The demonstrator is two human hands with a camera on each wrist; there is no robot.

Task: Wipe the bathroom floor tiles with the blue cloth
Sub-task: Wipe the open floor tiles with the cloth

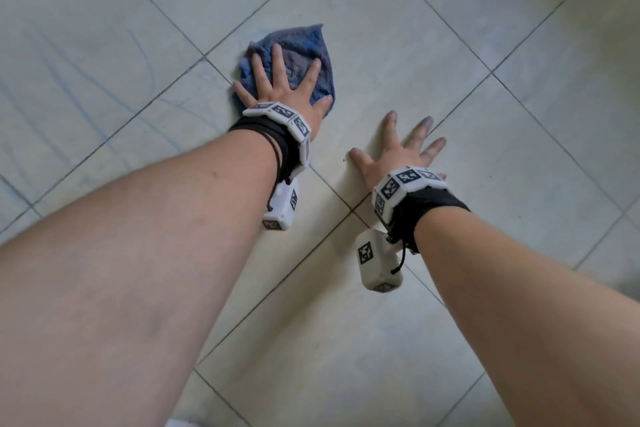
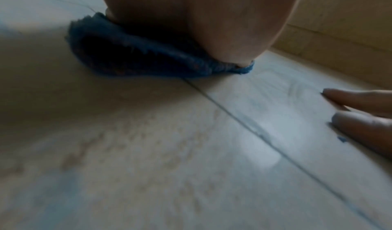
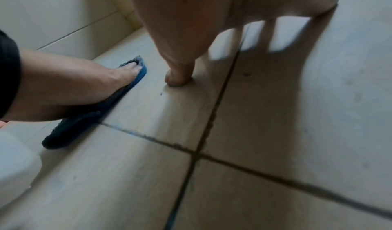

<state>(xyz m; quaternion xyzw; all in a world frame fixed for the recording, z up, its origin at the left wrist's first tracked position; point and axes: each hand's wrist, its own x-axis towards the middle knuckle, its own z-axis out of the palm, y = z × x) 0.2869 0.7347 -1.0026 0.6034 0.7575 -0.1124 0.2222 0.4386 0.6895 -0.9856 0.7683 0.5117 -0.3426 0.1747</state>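
The left hand [image 1: 280, 88] lies flat with fingers spread on the fuzzy blue cloth [image 1: 304, 45], wiping the pale square floor tiles [image 1: 398, 45], the right hand [image 1: 398, 152] flat nearby, so next it probably slides onto smudged tiles.

Left hand [image 1: 287, 87] lies flat, fingers spread, pressing the blue cloth [image 1: 304, 48] onto pale floor tiles [image 1: 398, 45] beside a grout crossing. Right hand [image 1: 398, 152] — fingers splayed — rests on bare tile nearby, apart from the cloth. Both wrists carry marker-covered bands.
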